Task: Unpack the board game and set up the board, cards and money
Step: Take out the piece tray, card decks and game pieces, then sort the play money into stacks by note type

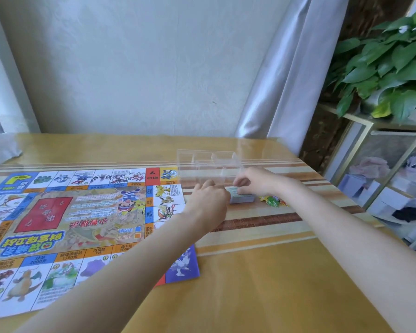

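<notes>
Paper board (77,227) lies unfolded along table (262,284) left edge; left hand (209,203) and right hand (255,181) pinch card stack (241,198) beside clear tray (209,164); money unseen, judged outstanding.

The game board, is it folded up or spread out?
Spread out. The game board lies flat on the table, its squares and middle picture showing.

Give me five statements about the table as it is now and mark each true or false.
1. The game board lies unfolded on the table. True.
2. The clear plastic tray holds stacks of money. False: its compartments look empty.
3. Both hands are at the card stack. True: left hand, right hand.
4. The card stack sits on the board. False: it lies right of it.
5. A small colourful piece lies right of the stack. True.
</notes>
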`<state>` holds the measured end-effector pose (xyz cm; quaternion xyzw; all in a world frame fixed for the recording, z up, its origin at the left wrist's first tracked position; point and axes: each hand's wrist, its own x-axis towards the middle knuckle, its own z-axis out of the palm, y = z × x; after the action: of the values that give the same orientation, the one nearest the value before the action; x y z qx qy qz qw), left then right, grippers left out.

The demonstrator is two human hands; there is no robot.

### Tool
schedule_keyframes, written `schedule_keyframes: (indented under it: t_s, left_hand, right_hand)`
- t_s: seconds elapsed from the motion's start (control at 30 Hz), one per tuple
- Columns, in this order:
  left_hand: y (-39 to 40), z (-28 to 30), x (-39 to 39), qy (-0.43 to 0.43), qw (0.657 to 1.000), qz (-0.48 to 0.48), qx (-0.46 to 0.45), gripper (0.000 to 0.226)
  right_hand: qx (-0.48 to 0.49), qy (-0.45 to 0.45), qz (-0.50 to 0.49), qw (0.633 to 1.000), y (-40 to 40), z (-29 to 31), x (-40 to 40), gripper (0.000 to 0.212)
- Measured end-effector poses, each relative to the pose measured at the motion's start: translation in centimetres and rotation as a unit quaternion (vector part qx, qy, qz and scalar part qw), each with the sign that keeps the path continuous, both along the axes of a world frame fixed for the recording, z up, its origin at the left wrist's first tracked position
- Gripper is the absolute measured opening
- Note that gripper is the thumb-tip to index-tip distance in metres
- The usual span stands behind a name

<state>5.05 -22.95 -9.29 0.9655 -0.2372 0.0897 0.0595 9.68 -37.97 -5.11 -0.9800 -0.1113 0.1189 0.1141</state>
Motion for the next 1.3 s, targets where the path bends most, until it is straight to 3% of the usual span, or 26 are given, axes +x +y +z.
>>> schedule_keyframes:
  t_s: [0.13,0.37,0.57,0.7,0.83,0.9,0.93,1.03,1.1,1.13,1.17,1.2,1.3]
  left_hand:
    - [0.1,0.0,0.2,-0.01,1.0,-0.002,-0.029,0.039]
    - [1.7,-0.1,0.2,-0.12,0.98,-0.005,-0.157,0.037]
    - [2.4,0.4,-0.5,-0.096,0.987,-0.033,-0.123,0.045]
    - [2.6,0.1,-1.1,-0.08,0.975,-0.031,-0.205,0.041]
    - [2.5,0.2,-2.3,-0.037,0.933,0.023,-0.357,0.035]
    - [2.4,0.9,-2.6,0.021,0.875,0.067,-0.478,0.036]
    - [2.3,1.4,-2.8,0.081,0.825,0.08,-0.553,0.035]
    - [2.0,2.6,-4.0,0.313,0.601,0.077,-0.732,0.029]
    - [2.5,3.2,-5.1,0.395,0.464,0.048,-0.792,0.036]
    - [3.0,3.3,-5.4,0.408,0.417,0.03,-0.812,0.042]
    - [3.5,3.2,-5.6,0.411,0.387,0.017,-0.826,0.047]
    - [4.1,3.0,-5.9,0.41,0.369,0.008,-0.834,0.049]
    - [6.1,2.5,-7.0,0.408,0.359,-0.009,-0.839,0.042]
  right_hand:
    - [0.016,0.031,0.012,0.999,-0.3,-0.6,0.3,0.032]
    - [-0.022,0.041,0.017,0.999,-0.4,-1.1,0.5,0.036]
    - [0.005,0.037,0.004,0.999,-0.2,-0.8,-0.1,0.035]
    - [0.075,0.037,-0.013,0.996,-0.5,-1.1,-0.9,0.03]
    - [0.22,-0.011,-0.06,0.974,-0.3,0.2,-2.7,0.024]
    - [0.345,-0.029,-0.083,0.934,0.8,1.4,-3.8,0.023]
    - [0.419,-0.024,-0.09,0.903,1.6,2.0,-4.3,0.022]
    - [0.595,0.03,-0.105,0.797,5.1,2.4,-6.4,0.01]
    - [0.651,0.052,-0.125,0.747,7.5,1.3,-7.4,0.01]
    - [0.665,0.049,-0.141,0.732,8.6,0.5,-7.8,0.017]
    - [0.663,0.028,-0.154,0.732,9.6,-0.4,-8.1,0.022]
    - [0.635,-0.019,-0.161,0.756,10.4,-1.2,-8.3,0.021]
    - [0.478,-0.185,-0.121,0.85,12.1,-3.0,-8.5,0.021]
